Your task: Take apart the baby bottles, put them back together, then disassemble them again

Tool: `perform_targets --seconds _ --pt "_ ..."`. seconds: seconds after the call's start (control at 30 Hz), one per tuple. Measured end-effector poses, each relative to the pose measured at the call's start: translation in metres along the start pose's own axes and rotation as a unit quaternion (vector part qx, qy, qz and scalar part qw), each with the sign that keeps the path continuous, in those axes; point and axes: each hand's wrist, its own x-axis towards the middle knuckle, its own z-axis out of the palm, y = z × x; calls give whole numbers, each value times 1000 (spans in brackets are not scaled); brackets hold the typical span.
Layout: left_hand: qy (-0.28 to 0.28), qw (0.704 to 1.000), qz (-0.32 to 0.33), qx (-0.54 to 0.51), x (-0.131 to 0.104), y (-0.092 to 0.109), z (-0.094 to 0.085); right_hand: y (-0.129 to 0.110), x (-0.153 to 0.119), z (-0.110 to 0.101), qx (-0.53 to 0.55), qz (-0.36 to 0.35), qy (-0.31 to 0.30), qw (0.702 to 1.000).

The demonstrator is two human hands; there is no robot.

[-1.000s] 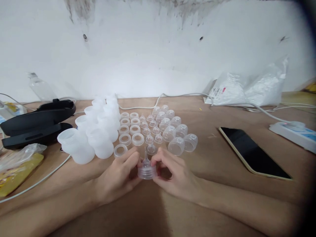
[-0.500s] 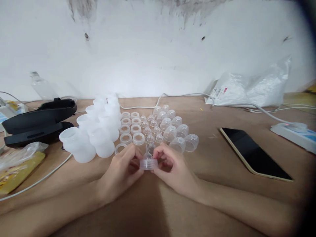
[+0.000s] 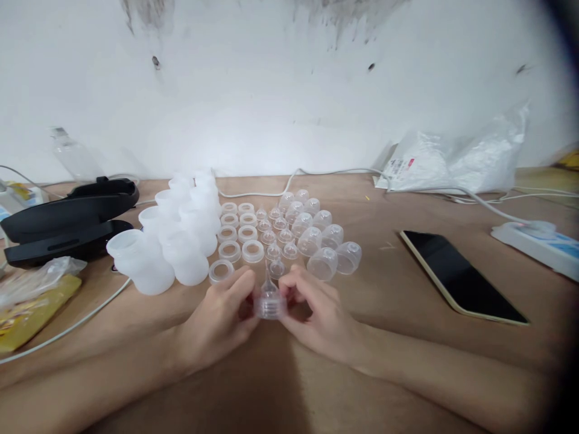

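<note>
Between my left hand [image 3: 224,310] and my right hand [image 3: 321,313] is a clear ridged ring [image 3: 270,307], pinched at both sides. A clear nipple [image 3: 270,286] with a long thin tip stands upright in the ring. Beyond my fingers, several loose nipples [image 3: 286,235] stand in two columns. Left of them lie several translucent rings [image 3: 252,251], also in columns, and one ring [image 3: 221,271] is close to my left hand. Several clear domed caps [image 3: 322,263] are grouped to the right. Several milky white bottles [image 3: 145,265] stand open-topped at the left.
A phone [image 3: 461,277] lies at the right, near a power strip [image 3: 538,241]. Plastic bags [image 3: 420,163] rest by the wall. At the left are a black case [image 3: 72,217], a yellow packet [image 3: 40,307] and a white cable [image 3: 90,316].
The ring and nipple are slightly lower in view, still held by both my hands. The whole view has shifted a little, with the background objects slightly up and left.
</note>
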Motion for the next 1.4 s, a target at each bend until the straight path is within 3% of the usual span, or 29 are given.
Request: perform_targets --seconds 0.1,0.23,0.3,0.6,0.73,0.87,0.97,1.1,1.2,1.3,1.4 --pt "-6 1000 11 -17 -1 -1 -3 3 1 0 36 33 21 999" --pt "2 994 113 7 -2 -4 -6 6 0 -2 52 -48 11 997" --pt "9 991 133 27 -2 -4 -6 6 -1 -2 36 -74 2 997" --pt "-1 992 96 77 8 -1 -1 2 1 -1 -55 -60 12 997" --pt "9 995 75 71 7 -2 -2 4 1 -2 -16 -32 15 999" --pt "17 998 54 38 4 -4 -4 5 2 0 74 44 -14 996" --pt "43 995 80 41 4 -7 -3 6 1 2 214 124 -43 968" --pt "41 986 135 85 6 -6 -3 5 2 5 379 218 -71 897" --pt "-17 981 149 126 10 5 -13 4 6 3 423 257 -69 866" --pt "-36 964 159 212 13 19 -39 6 9 -5 430 268 -44 861" --pt "79 940 118 310 11 20 -70 9 8 -14 424 258 -28 868"
